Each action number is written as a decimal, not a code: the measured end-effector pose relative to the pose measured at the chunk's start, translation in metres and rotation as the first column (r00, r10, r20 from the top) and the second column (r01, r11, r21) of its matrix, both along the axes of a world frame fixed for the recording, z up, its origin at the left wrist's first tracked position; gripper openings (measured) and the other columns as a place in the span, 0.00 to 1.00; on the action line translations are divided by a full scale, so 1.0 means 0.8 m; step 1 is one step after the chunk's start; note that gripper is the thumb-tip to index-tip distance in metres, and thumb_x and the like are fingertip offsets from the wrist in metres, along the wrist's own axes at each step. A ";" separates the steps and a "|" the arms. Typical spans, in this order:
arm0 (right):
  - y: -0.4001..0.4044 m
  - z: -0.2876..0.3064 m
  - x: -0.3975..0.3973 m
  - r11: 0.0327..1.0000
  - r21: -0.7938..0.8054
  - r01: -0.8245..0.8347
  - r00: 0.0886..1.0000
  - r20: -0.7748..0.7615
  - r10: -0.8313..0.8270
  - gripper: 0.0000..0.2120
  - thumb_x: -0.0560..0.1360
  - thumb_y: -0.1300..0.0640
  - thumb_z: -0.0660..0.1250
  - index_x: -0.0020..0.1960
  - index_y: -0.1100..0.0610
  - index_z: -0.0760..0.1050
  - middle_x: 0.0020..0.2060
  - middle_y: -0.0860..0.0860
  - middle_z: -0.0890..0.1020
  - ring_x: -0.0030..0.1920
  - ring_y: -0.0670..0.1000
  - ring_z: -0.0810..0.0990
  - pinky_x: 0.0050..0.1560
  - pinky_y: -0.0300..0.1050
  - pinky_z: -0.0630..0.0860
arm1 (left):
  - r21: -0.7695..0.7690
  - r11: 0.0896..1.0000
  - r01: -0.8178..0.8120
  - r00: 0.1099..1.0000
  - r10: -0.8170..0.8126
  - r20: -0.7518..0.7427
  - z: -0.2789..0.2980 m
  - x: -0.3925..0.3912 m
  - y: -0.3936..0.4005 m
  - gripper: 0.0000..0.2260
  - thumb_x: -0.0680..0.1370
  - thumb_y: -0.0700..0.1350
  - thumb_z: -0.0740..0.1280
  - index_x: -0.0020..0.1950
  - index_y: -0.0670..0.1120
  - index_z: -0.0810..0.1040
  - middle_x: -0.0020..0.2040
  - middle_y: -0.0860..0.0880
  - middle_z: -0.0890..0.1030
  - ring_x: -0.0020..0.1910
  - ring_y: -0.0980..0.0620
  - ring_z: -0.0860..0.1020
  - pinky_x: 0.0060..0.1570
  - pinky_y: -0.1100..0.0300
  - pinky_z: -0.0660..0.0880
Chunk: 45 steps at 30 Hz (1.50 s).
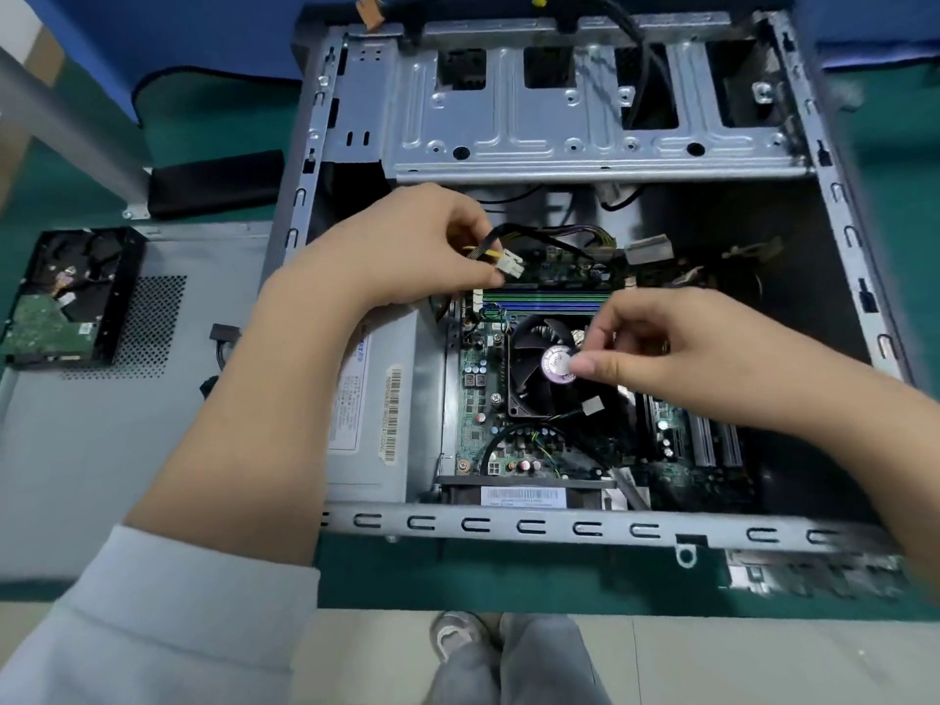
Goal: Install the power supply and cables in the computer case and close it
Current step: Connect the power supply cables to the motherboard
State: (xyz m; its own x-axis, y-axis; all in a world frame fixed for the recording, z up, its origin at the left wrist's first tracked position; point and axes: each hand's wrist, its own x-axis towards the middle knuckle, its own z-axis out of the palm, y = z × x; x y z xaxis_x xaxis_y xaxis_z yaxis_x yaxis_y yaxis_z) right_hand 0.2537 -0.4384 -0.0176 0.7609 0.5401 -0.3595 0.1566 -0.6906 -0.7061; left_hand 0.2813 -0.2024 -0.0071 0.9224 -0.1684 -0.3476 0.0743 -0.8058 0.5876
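The open grey computer case lies on its side on the green mat. Inside at the left sits the grey power supply with a barcode label. My left hand pinches a yellow-and-black cable just behind its small white connector, held above the motherboard's upper left corner. My right hand hovers over the black CPU fan with loosely curled fingers and holds nothing. More cables run along the board's top edge.
The case's grey side panel lies flat to the left with a hard drive on it. A drive cage spans the case's far end. A metal post stands at far left. My shoes show below the table edge.
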 end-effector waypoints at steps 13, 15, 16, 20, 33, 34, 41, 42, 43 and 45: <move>-0.010 -0.010 -0.010 0.996 0.010 -0.085 0.939 -0.335 0.083 0.04 0.65 0.49 0.70 0.37 0.48 0.78 0.33 0.47 0.83 0.32 0.46 0.77 0.40 0.48 0.77 | 0.479 0.850 0.221 0.916 -0.349 0.197 0.005 -0.028 -0.035 0.21 0.73 0.62 0.64 0.62 0.53 0.75 0.60 0.53 0.76 0.61 0.49 0.71 0.62 0.51 0.64; -0.015 -0.013 -0.012 0.995 -0.019 -0.103 0.914 -0.397 0.087 0.04 0.67 0.49 0.70 0.37 0.48 0.77 0.31 0.47 0.81 0.31 0.46 0.76 0.39 0.48 0.75 | 0.483 0.848 0.219 0.897 -0.370 0.243 -0.001 -0.036 -0.038 0.18 0.75 0.61 0.63 0.59 0.53 0.76 0.58 0.54 0.77 0.58 0.50 0.73 0.57 0.53 0.68; -0.015 -0.013 -0.012 0.995 -0.018 -0.101 0.895 -0.439 0.083 0.04 0.69 0.50 0.69 0.38 0.49 0.75 0.31 0.47 0.80 0.31 0.48 0.77 0.39 0.48 0.75 | 0.472 0.860 0.194 0.896 -0.351 0.271 -0.003 -0.037 -0.038 0.17 0.76 0.60 0.62 0.58 0.52 0.77 0.57 0.54 0.78 0.57 0.50 0.74 0.55 0.54 0.69; -0.002 -0.013 -0.010 0.997 0.018 -0.075 0.842 -0.535 0.073 0.06 0.76 0.51 0.63 0.43 0.52 0.69 0.43 0.56 0.84 0.38 0.50 0.81 0.42 0.50 0.73 | 0.341 0.938 0.063 0.910 -0.195 0.366 -0.005 -0.038 -0.037 0.17 0.75 0.60 0.65 0.56 0.52 0.78 0.53 0.55 0.79 0.54 0.52 0.77 0.48 0.57 0.71; 0.014 -0.006 -0.003 0.983 0.150 0.103 0.635 -0.771 0.052 0.14 0.74 0.70 0.66 0.55 0.58 0.68 0.40 0.58 0.74 0.32 0.48 0.79 0.38 0.43 0.77 | 0.308 0.946 0.098 0.916 -0.207 0.345 -0.003 -0.042 -0.034 0.33 0.63 0.65 0.73 0.61 0.51 0.68 0.51 0.57 0.74 0.41 0.50 0.76 0.38 0.60 0.63; 0.014 -0.006 -0.004 0.988 0.138 0.064 0.635 -0.769 0.066 0.15 0.73 0.71 0.66 0.56 0.59 0.68 0.40 0.59 0.73 0.32 0.47 0.79 0.40 0.46 0.76 | 0.300 0.950 0.085 0.919 -0.191 0.344 -0.003 -0.042 -0.034 0.31 0.63 0.66 0.72 0.59 0.52 0.68 0.47 0.60 0.71 0.39 0.51 0.74 0.37 0.60 0.62; 0.009 -0.005 0.004 0.996 0.089 0.007 0.679 -0.732 0.061 0.14 0.70 0.65 0.72 0.52 0.58 0.73 0.40 0.55 0.80 0.39 0.52 0.77 0.41 0.43 0.75 | 0.349 0.922 0.169 0.917 -0.277 0.288 0.000 -0.039 -0.031 0.15 0.68 0.67 0.66 0.42 0.57 0.74 0.43 0.60 0.73 0.41 0.58 0.72 0.40 0.60 0.64; 0.009 -0.004 0.004 0.992 0.122 0.022 0.696 -0.715 0.072 0.12 0.70 0.66 0.72 0.51 0.58 0.74 0.41 0.55 0.81 0.40 0.51 0.79 0.42 0.41 0.75 | 0.353 0.919 0.175 0.915 -0.285 0.286 0.000 -0.039 -0.031 0.15 0.68 0.67 0.66 0.41 0.57 0.74 0.42 0.59 0.74 0.42 0.58 0.73 0.40 0.59 0.65; 0.010 -0.004 0.005 0.984 0.166 0.058 0.714 -0.696 0.075 0.10 0.71 0.68 0.70 0.50 0.59 0.74 0.40 0.56 0.83 0.39 0.49 0.81 0.40 0.37 0.76 | 0.351 0.919 0.179 0.914 -0.287 0.286 0.000 -0.039 -0.031 0.15 0.68 0.67 0.66 0.41 0.56 0.74 0.42 0.59 0.75 0.43 0.58 0.73 0.40 0.59 0.66; 0.013 -0.004 0.006 0.962 0.242 0.131 0.740 -0.669 0.067 0.08 0.73 0.71 0.67 0.47 0.60 0.74 0.40 0.58 0.84 0.32 0.42 0.80 0.30 0.30 0.72 | 0.336 0.924 0.183 0.913 -0.287 0.291 0.001 -0.039 -0.031 0.15 0.67 0.66 0.68 0.41 0.57 0.74 0.40 0.60 0.73 0.41 0.59 0.71 0.40 0.59 0.65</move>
